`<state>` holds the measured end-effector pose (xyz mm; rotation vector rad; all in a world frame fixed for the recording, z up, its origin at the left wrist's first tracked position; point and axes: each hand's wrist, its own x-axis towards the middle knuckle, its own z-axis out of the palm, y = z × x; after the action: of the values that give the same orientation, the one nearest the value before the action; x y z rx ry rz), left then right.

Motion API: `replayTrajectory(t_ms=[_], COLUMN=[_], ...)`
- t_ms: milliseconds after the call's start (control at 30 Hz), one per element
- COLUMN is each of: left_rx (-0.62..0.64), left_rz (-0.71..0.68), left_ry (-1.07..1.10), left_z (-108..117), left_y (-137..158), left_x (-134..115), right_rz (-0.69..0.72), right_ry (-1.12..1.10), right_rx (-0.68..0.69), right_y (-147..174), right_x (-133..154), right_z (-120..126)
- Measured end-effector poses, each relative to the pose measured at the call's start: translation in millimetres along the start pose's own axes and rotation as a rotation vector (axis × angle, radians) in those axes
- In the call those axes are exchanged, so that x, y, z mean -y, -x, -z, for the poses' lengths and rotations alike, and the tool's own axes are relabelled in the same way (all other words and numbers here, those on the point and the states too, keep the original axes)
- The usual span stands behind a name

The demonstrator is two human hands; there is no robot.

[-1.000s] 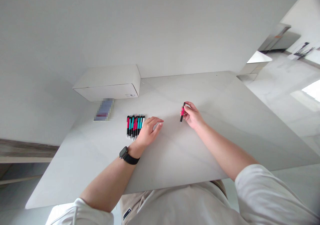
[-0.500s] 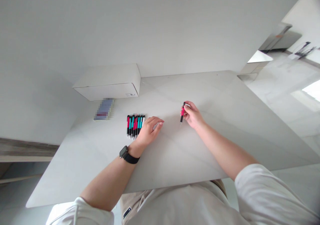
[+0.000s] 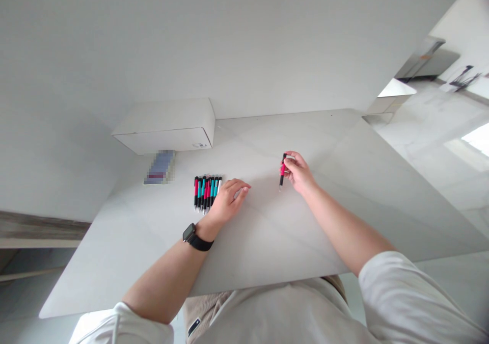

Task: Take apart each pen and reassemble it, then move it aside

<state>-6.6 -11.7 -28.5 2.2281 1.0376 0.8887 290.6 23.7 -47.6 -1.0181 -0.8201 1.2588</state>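
A red and black ballpoint pen (image 3: 282, 173) is pinched in my right hand (image 3: 298, 172), held nearly upright with its tip pointing down. My left hand (image 3: 229, 200) rests on the table beside a row of pens (image 3: 204, 193), its fingers loosely curved and apart, with nothing seen in them. Those pens lie side by side in red, teal and white with black grips. The left hand hides part of the row's right end.
At the back left of the white table (image 3: 263, 242) a long white box (image 3: 164, 135) stands against the wall. In front of it lies a blurred bluish packet (image 3: 159, 167). The table's right edge runs diagonally, with floor beyond it.
My right hand has shifted slightly to the right with the red pen. My left hand and the row of pens stay in place.
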Motion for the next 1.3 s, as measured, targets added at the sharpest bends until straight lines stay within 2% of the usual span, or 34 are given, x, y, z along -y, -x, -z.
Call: replayTrajectory(t_ms=[200,367,467,667,833,1000,1300], left_rx=[0.012,0.02,0.024,0.047,0.042,0.054,0.054], left_rz=[0.008,-0.004,-0.017,-0.035,-0.034,-0.047,-0.044], left_ry=[0.018,0.044,0.063,0.082,0.066,0.056,0.042], left_z=[1,0,-1,-1,-2,-2,-1], left_y=[0,1,2,3,3,2,1], left_x=[-1,-2,-3,-3,-1,0,-2], right_rz=[0.094,0.173,0.17,0.19,0.229,0.141,0.149], right_ry=[0.293,0.98,1.215,1.304,1.437,1.607,1.561], right_rx=[-0.101,-0.233,-0.262,-0.214,-0.238,-0.137,-0.096], right_y=[-21,-34,-36,-36,-26,-17,-14], right_x=[15,18,18,14,20,21,17], right_z=[28,57,64,60,59,60,54])
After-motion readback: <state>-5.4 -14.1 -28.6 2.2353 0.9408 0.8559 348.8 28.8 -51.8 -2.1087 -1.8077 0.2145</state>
